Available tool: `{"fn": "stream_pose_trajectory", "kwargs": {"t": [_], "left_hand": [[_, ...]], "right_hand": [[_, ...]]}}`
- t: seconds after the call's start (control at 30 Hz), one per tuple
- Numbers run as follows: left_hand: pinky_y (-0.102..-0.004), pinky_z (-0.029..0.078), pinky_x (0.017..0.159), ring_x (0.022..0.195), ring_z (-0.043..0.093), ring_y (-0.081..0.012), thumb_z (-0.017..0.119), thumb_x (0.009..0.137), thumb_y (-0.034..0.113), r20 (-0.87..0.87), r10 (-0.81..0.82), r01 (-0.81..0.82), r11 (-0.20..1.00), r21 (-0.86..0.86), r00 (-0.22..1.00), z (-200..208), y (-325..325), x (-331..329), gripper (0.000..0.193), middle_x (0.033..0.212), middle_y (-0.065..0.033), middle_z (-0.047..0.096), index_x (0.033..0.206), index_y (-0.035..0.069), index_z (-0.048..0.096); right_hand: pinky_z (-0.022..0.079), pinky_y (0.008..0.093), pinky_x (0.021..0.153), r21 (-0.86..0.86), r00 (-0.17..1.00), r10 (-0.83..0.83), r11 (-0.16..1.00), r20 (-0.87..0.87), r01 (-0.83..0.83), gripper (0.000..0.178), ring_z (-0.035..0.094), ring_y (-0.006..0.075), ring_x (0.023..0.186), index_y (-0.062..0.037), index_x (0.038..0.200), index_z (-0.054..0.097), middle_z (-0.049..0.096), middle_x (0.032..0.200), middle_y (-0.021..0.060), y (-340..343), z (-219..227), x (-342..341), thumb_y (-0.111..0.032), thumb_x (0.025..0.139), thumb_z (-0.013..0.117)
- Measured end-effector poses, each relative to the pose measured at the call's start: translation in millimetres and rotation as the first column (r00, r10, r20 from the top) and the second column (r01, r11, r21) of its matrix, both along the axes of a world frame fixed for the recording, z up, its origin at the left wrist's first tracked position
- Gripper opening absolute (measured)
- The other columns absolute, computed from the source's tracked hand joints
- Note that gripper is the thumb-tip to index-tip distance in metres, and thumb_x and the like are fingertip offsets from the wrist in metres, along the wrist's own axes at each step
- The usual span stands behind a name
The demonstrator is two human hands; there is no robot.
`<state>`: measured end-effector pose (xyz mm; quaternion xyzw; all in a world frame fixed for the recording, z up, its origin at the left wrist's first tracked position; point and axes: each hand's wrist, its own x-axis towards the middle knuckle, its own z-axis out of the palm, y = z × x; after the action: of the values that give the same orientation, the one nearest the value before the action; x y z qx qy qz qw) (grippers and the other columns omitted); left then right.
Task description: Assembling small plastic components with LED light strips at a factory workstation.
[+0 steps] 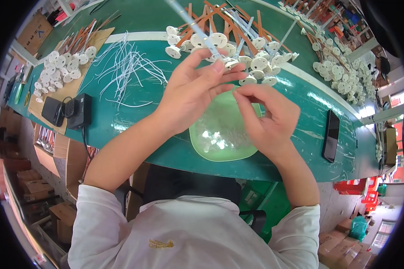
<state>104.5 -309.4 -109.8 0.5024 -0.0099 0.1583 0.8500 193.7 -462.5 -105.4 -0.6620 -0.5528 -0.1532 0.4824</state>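
Observation:
My left hand [188, 89] is raised over the green table, its thumb and fingers closed on a pale light strip [189, 21]. That strip slants up and away to the far left. A white round disc [230, 63] sits at its lower end, by my fingertips. Close to the right, my right hand [274, 112] has thumb and forefinger pinched together; whatever lies between them is too small to make out. Below both hands stands a shallow light-green bowl [224, 155], holding small clear bits that I cannot identify.
White wires [123, 74] lie loose at the left, near a black adapter box [79, 112]. Behind my hands is a heap of white discs with brown strips [202, 22]. More discs [63, 65] rest on cardboard at far left. A phone [331, 134] lies at the right.

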Motion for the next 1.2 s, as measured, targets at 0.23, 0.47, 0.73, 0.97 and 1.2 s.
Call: {"fn": "stream_pose_trajectory", "kwargs": {"t": [0.23, 0.47, 0.73, 0.97, 1.2], "left_hand": [[-0.0367, 0.045, 0.104, 0.131, 0.051, -0.0283, 0.056, 0.1, 0.027, 0.069, -0.202, 0.204, 0.979, -0.027, 0.977, -4, -3, -6, 0.053, 0.141, -0.0214, 0.05, 0.142, 0.0, 0.039], [-0.0337, 0.049, 0.099, 0.127, 0.054, -0.0258, 0.055, 0.101, 0.025, 0.068, -0.141, 0.135, 0.987, 0.086, 0.988, -7, -9, -4, 0.047, 0.141, -0.0212, 0.049, 0.139, 0.002, 0.041], [-0.0346, 0.048, 0.102, 0.117, 0.059, -0.0198, 0.058, 0.1, 0.022, 0.052, -0.239, 0.245, 0.958, -0.152, 0.97, -8, -2, -5, 0.041, 0.134, -0.0174, 0.056, 0.135, 0.002, 0.047], [-0.0328, 0.049, 0.099, 0.114, 0.059, -0.0173, 0.058, 0.1, 0.029, 0.097, -0.326, 0.339, 0.92, -0.195, 0.941, -14, -2, -6, 0.045, 0.134, -0.0151, 0.055, 0.135, 0.004, 0.046], [-0.0348, 0.048, 0.1, 0.123, 0.055, -0.023, 0.057, 0.1, 0.03, 0.105, -0.156, 0.168, 0.979, -0.113, 0.982, -15, -17, -6, 0.045, 0.136, -0.0159, 0.054, 0.136, 0.006, 0.044]], "right_hand": [[0.053, 0.0272, 0.061, 0.161, 0.976, -0.094, 0.985, 0.197, 0.063, 0.016, 0.068, 0.0212, 0.068, 0.001, 0.087, 0.069, 0.07, 0.08, 0.0108, -3, 8, -4, 0.007, 0.074, 0.075], [0.053, 0.0284, 0.061, 0.222, 0.963, -0.085, 0.975, 0.256, 0.027, 0.018, 0.068, 0.024, 0.069, 0.0015, 0.088, 0.069, 0.069, 0.08, 0.011, -1, -1, 0, 0.008, 0.073, 0.075], [0.054, 0.03, 0.065, 0.105, 0.964, 0.121, 0.983, 0.238, -0.149, 0.02, 0.068, 0.0253, 0.073, -0.0013, 0.094, 0.072, 0.07, 0.084, 0.0106, -5, 5, 13, 0.005, 0.074, 0.074], [0.054, 0.0281, 0.062, 0.126, 0.983, -0.012, 0.992, 0.183, -0.012, 0.019, 0.07, 0.0247, 0.072, -0.0023, 0.091, 0.072, 0.071, 0.084, 0.0115, -6, 8, 1, 0.001, 0.074, 0.076], [0.054, 0.0292, 0.06, 0.186, 0.955, -0.146, 0.978, 0.259, 0.1, 0.015, 0.067, 0.0249, 0.068, -0.0013, 0.085, 0.069, 0.069, 0.08, 0.0112, -2, 1, -9, 0.003, 0.072, 0.075]]}}
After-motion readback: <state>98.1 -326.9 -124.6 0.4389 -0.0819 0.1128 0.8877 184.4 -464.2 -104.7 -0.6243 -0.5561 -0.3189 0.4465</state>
